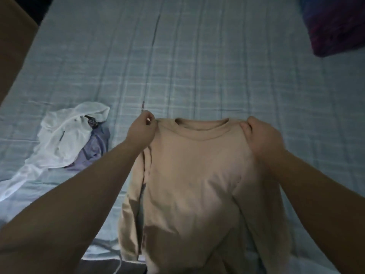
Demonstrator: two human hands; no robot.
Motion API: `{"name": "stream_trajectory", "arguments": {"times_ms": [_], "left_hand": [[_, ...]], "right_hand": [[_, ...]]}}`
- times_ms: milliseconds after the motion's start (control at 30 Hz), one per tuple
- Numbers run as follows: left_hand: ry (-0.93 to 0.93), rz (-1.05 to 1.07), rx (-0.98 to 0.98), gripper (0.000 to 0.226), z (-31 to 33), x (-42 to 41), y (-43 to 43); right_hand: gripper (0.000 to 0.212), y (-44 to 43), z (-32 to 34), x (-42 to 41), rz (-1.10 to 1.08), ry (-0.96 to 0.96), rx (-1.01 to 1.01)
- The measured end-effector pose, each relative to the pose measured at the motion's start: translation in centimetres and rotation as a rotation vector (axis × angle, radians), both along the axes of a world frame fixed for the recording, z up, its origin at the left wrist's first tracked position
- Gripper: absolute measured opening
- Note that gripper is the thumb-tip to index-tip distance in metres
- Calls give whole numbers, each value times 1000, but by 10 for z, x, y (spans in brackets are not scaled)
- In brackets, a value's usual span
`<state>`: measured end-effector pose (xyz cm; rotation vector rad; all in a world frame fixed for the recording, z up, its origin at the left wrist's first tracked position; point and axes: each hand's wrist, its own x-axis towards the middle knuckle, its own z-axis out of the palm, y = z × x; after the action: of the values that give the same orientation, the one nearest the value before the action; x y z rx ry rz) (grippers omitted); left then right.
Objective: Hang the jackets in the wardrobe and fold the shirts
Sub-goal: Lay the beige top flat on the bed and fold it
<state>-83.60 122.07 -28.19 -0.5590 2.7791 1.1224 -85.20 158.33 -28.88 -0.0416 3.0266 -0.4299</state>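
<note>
Beige long-sleeved shirt, held up over the bed by its shoulders: left hand pinches one shoulder seam, right hand grips the other, fingers curled over the cloth. Likely spread this way so it can be laid flat for folding. White garment and lilac garment lie crumpled together to the left.

1. The left hand and right hand each pinch a shoulder of a beige long-sleeved shirt, holding it up.
2. The bed lies beneath, covered in pale blue.
3. A white garment lies crumpled over a lilac garment at left.
4. A dark purple pillow sits at the far right.
</note>
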Motion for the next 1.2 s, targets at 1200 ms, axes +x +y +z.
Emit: {"name": "stream_trajectory", "arguments": {"times_ms": [1200], "left_hand": [[412,-167,-357,39,-234,-173,32]], "right_hand": [[23,-34,-208,-193,-5,308,11]]}}
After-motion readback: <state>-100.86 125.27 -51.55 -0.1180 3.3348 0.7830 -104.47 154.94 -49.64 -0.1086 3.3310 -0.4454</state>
